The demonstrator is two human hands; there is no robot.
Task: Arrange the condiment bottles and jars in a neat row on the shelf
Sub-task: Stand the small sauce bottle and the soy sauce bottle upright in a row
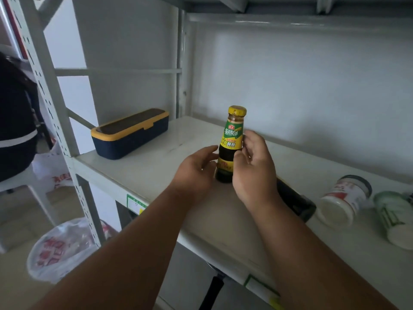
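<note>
A dark sauce bottle with a yellow cap and a green and yellow label stands upright on the white shelf. My right hand wraps its fingers around the bottle's right side. My left hand is curled at its lower left, fingertips touching the bottle. A dark bottle lies on its side behind my right wrist, partly hidden. To the right, a white jar with a red label and a green jar both lie on their sides.
A navy box with a yellow rim sits at the shelf's left end. The grey back panel rises behind the shelf. A slotted upright post stands at left. Plastic bags lie on the floor, and a person's dark sleeve shows at far left.
</note>
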